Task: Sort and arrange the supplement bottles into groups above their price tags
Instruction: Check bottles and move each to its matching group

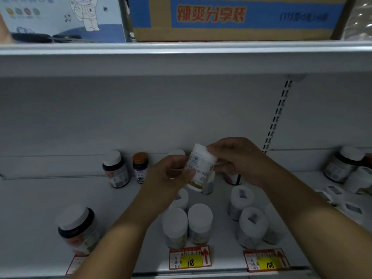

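Observation:
Both hands hold one white-capped supplement bottle (201,168) tilted in the air above the shelf. My left hand (171,174) grips its lower body; my right hand (233,156) grips its cap end. Below, two white-capped bottles (187,226) stand above the 118 price tag (190,257), with another partly hidden behind them. A group of white bottles with labelled lids (249,214) stands above the 108 price tag (265,260). A dark bottle with a white cap (79,228) stands at front left above a third tag (75,263).
At the back of the white shelf (50,198) stand a dark white-capped bottle (115,168) and a small orange-capped bottle (140,166). More bottles (342,164) crowd the far right. The upper shelf holds a cardboard box (237,17) and a light blue box (64,17).

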`<state>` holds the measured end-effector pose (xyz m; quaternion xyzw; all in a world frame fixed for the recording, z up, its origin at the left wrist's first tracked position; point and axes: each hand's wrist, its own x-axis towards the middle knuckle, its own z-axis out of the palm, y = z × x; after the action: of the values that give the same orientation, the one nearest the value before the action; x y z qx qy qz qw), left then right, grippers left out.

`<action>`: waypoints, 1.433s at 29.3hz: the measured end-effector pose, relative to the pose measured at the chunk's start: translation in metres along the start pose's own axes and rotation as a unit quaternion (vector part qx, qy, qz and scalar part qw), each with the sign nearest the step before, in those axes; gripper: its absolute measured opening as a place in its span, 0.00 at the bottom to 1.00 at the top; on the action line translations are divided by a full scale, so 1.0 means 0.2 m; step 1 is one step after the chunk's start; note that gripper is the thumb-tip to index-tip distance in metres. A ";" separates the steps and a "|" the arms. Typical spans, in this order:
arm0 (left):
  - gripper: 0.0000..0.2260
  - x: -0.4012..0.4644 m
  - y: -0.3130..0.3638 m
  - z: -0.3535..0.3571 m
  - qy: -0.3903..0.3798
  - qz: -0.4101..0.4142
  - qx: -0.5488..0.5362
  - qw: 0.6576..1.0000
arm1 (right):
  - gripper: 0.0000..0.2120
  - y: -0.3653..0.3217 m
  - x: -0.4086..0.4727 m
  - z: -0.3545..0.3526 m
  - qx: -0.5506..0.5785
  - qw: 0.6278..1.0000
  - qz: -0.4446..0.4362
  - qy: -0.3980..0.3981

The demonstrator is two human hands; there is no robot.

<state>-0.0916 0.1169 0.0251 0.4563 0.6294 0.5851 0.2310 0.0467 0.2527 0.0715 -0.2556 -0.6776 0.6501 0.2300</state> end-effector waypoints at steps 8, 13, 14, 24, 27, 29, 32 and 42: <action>0.03 0.04 -0.21 -0.11 0.030 -0.169 0.118 0.978 | 0.10 0.19 0.02 -0.03 -0.315 0.942 -0.081 0.085; 0.04 -0.01 -0.33 -0.09 0.010 -0.216 0.134 0.967 | 0.16 0.38 0.06 0.06 -0.398 0.915 -0.062 -0.006; 0.04 -0.01 -0.34 -0.08 0.013 -0.215 0.133 0.967 | 0.16 0.41 0.06 0.07 -0.405 0.913 -0.053 -0.016; 0.09 -0.01 -0.36 -0.08 0.018 -0.213 0.136 0.967 | 0.10 0.43 0.11 0.06 -0.424 0.899 -0.106 0.027; 0.12 -0.01 -0.35 -0.09 0.041 -0.226 0.134 0.964 | 0.16 0.40 0.21 -0.01 -0.467 0.874 -0.092 0.096; 0.12 -0.02 -0.33 -0.08 0.057 -0.215 0.145 0.964 | 0.18 0.41 0.28 -0.02 -0.513 0.857 -0.039 0.047; 0.04 -0.07 -0.25 -0.09 0.104 -0.144 0.193 0.965 | 0.20 0.41 0.31 -0.02 -0.490 0.872 -0.016 0.010; 0.15 -0.09 0.06 0.44 -0.023 -0.005 -0.013 1.000 | 0.18 0.11 -0.23 -0.34 -0.090 0.986 -0.062 0.125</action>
<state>-0.0067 0.1478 0.0132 0.4629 0.6185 0.5817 0.2545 0.1267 0.2749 0.0535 -0.3115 -0.7137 0.5342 0.3289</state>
